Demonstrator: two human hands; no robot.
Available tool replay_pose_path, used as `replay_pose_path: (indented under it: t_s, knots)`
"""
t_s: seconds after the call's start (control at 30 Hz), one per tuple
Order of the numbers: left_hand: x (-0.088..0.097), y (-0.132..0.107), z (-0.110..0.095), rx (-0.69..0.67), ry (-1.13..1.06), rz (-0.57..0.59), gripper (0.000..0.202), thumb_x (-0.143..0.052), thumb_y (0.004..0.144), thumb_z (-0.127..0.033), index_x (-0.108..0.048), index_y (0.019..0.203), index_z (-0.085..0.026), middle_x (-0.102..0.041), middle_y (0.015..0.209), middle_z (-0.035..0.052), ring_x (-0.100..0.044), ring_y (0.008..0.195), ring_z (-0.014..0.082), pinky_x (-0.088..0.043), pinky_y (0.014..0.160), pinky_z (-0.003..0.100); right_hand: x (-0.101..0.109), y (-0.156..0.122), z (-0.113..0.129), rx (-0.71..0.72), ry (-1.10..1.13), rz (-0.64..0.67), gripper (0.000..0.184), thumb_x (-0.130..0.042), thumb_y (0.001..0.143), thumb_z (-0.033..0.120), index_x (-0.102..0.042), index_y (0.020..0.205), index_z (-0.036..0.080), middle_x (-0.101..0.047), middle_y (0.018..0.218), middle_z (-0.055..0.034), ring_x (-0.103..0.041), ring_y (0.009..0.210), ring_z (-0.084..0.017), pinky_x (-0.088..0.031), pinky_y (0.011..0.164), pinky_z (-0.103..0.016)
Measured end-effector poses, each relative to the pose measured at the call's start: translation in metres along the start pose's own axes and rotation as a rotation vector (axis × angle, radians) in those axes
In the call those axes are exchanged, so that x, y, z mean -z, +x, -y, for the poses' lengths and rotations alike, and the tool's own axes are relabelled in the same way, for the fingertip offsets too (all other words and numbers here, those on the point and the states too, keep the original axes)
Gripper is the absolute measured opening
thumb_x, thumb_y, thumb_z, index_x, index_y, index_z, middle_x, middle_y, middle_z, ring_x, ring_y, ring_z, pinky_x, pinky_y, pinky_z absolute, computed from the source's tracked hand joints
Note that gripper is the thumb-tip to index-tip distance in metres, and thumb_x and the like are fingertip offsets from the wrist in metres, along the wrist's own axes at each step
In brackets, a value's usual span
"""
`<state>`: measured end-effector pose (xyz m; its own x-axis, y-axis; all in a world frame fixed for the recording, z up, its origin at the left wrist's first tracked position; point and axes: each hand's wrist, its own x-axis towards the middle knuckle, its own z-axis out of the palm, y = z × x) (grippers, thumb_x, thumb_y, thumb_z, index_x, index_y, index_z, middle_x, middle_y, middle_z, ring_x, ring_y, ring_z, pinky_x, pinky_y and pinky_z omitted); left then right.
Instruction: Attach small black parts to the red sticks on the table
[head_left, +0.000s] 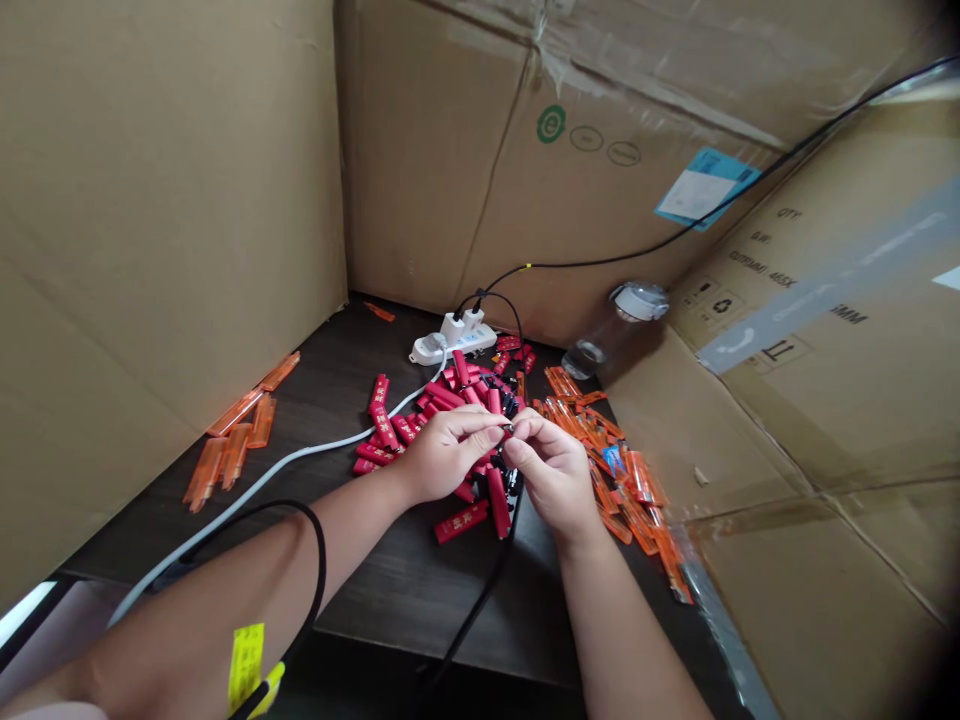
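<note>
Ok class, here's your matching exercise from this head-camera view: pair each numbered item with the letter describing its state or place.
Items:
1. White power strip
2. Clear plastic bottle
3. Translucent orange lighters
4. Red lighters

States or places:
A. Lying on its side
B. Two plugs inserted
C. Heaped beneath the left hand and right hand
D. Scattered right of the hands

Pairs: 1-B, 2-A, 3-D, 4-C

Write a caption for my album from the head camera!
Left hand and right hand pinch a tiny metal part over red lighters.
</note>
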<state>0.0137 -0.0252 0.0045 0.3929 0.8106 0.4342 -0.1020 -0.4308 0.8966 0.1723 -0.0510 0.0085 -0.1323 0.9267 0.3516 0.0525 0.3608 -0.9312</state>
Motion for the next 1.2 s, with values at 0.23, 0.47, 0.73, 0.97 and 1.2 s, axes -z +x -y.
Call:
replay_pose_path:
  t_s: [0.23,0.47,0.73,0.97,1.2]
  knots:
    - [0.012,0.006,0.017,-0.099,0.469,-0.207,0.021,-0.05,0.088,-0.022,-0.07,0.096,-0.018,-0.064,0.088,0.0056,-0.056,0.085,0.016,-0.046,0.081,0.031,0.008,0.013,-0.009,-0.119,0.297,-0.348,0.019,-0.071,0.073,0.029,-0.056,0.075,0.018,-0.053,0.077,0.0013,-0.053,0.058,-0.008,-0.048,0.05,-0.022]
    - [0.016,0.005,0.036,-0.164,0.928,0.019,0.022,-0.049,0.087,-0.016,-0.07,0.091,-0.02,-0.061,0.09,0.0065,-0.049,0.088,0.019,-0.045,0.081,0.034,0.01,0.017,-0.035,-0.125,-0.024,-0.43,0.021,-0.07,0.072,0.035,-0.06,0.076,0.017,-0.062,0.075,-0.0014,-0.064,0.067,-0.015,-0.055,0.07,-0.033]
    - [0.014,0.008,0.038,-0.181,0.98,0.073,0.017,-0.055,0.083,-0.02,-0.071,0.089,-0.021,-0.061,0.092,0.0064,-0.049,0.09,0.0209,-0.044,0.083,0.038,0.01,0.029,-0.051,0.302,-0.667,-0.148,0.011,-0.055,0.083,0.019,-0.065,0.078,0.02,-0.068,0.097,-0.0084,-0.064,0.093,-0.02,-0.051,0.087,-0.038]
    - [0.028,0.012,0.029,-0.205,0.94,-0.092,0.023,-0.051,0.082,-0.016,-0.072,0.09,-0.021,-0.064,0.093,0.0062,-0.051,0.092,0.0209,-0.046,0.084,0.037,0.02,0.021,-0.047,0.25,-0.594,-0.38,0.01,-0.058,0.08,0.023,-0.066,0.08,0.018,-0.069,0.093,-0.0099,-0.065,0.088,-0.021,-0.053,0.081,-0.039]
    - [0.073,0.011,-0.007,0.04,1.087,-0.21,0.041,-0.048,0.07,-0.003,-0.069,0.102,-0.02,-0.065,0.1,0.0054,-0.055,0.095,0.0209,-0.047,0.089,0.035,0.017,0.017,-0.051,0.19,-0.534,-0.323,0.011,-0.058,0.08,0.026,-0.065,0.079,0.018,-0.065,0.091,-0.0093,-0.065,0.084,-0.021,-0.056,0.073,-0.036]
